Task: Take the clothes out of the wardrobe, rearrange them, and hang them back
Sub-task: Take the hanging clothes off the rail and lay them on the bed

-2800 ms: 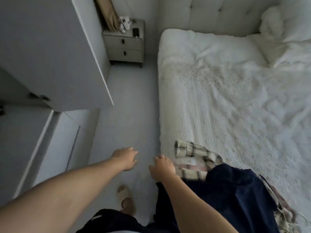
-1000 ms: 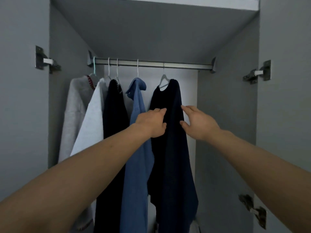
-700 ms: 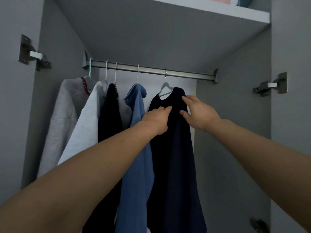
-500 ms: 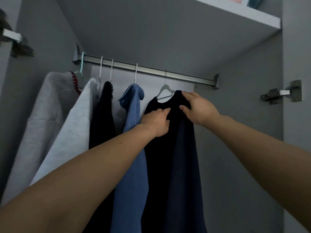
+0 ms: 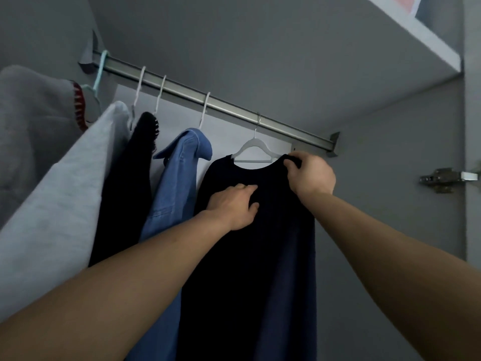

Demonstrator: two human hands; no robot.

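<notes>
A dark navy garment (image 5: 260, 256) hangs on a white hanger (image 5: 253, 149) from the metal rail (image 5: 229, 106) inside the wardrobe. My right hand (image 5: 311, 175) grips the garment's right shoulder at the end of the hanger. My left hand (image 5: 235, 207) lies on the garment's chest just below the neckline, fingers pressing into the cloth. To the left hang a blue denim shirt (image 5: 177, 188), a black garment (image 5: 127, 183), a light grey top (image 5: 59, 194) and a grey sweatshirt with a red collar trim (image 5: 31, 121).
A white shelf (image 5: 416, 35) runs above the rail, with pink and blue items on it at the top right. A door hinge (image 5: 445, 178) sticks out on the right wall. Right of the navy garment the rail is bare up to its bracket (image 5: 334, 143).
I turned from the bed to the open wardrobe. Both hands rose along the navy garment; the right one went from touching its side to gripping the shoulder at the hanger. The view tilted upward.
</notes>
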